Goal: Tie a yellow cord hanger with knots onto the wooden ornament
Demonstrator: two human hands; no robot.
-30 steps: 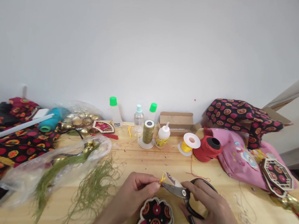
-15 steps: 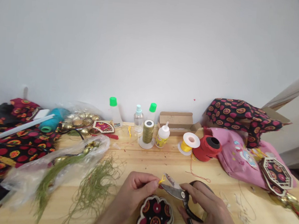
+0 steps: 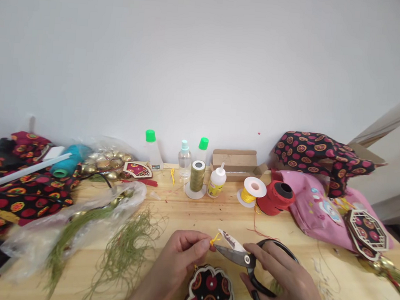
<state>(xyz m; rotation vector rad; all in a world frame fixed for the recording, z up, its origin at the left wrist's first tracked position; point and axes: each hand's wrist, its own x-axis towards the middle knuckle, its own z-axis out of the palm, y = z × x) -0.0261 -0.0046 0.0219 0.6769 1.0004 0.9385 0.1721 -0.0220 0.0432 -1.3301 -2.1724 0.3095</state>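
Note:
My left hand pinches a small loop of yellow cord between thumb and forefinger. In my right hand is a pair of black-handled scissors, its blades parted and pointing left beside the cord. Whether a blade touches the cord I cannot tell. Just below both hands, near the bottom edge, lies a flower-shaped ornament with a pale scalloped rim and dark patterned fabric. Part of it is cut off by the frame.
Loose green threads and a plastic bag lie to the left. Along the wall stand a glue bottle, a green thread spool, a yellow cord spool and a red thread cone. An octagonal ornament rests at right.
The scissors' blades, still parted, have shifted slightly left and down relative to the cord. My left hand keeps its pinch, and the view has moved a little.

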